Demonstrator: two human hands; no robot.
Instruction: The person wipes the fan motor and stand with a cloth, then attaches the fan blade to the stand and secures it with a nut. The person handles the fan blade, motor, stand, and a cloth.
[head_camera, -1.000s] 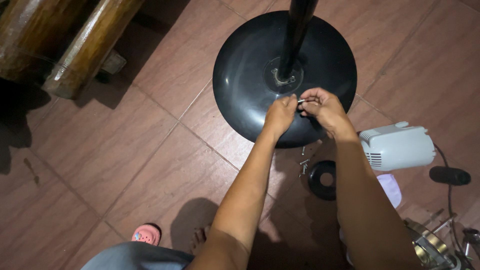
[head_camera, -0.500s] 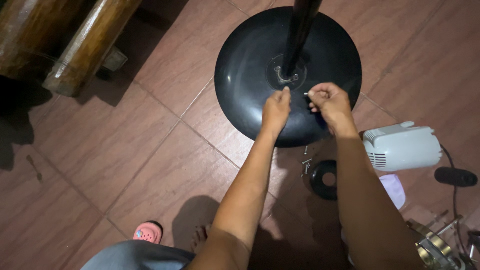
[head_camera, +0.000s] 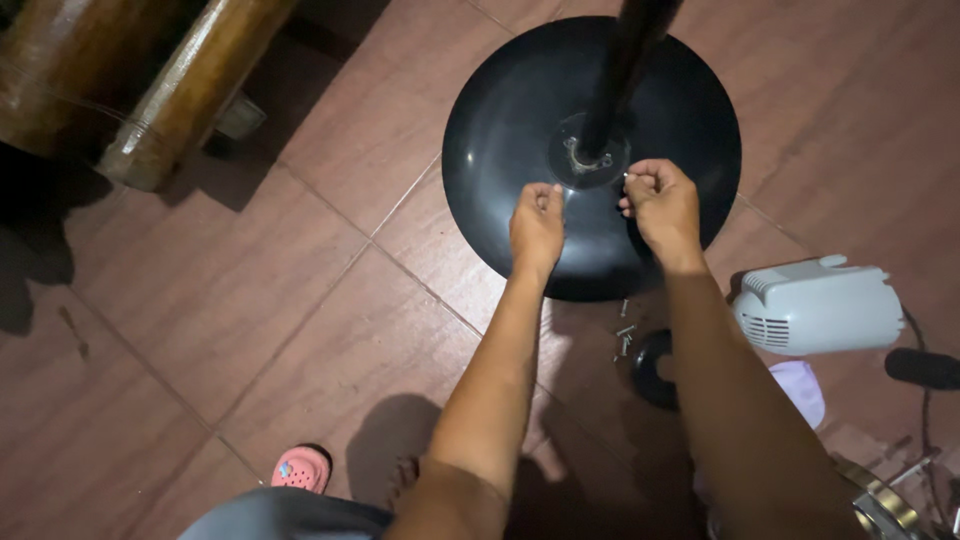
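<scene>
Now the left hand (head_camera: 537, 227), curled loosely, rests on the glossy black round base (head_camera: 500, 140); the right hand (head_camera: 660, 205) pinches a small metal screw (head_camera: 627, 177).

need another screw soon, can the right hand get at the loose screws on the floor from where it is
Probably yes. The screws lie in the open on the tile just below the black base, beside the right forearm, with nothing on top of them. The right hand is closed over the base, seemingly pinching a small metal piece, so it would need to draw back.
</scene>
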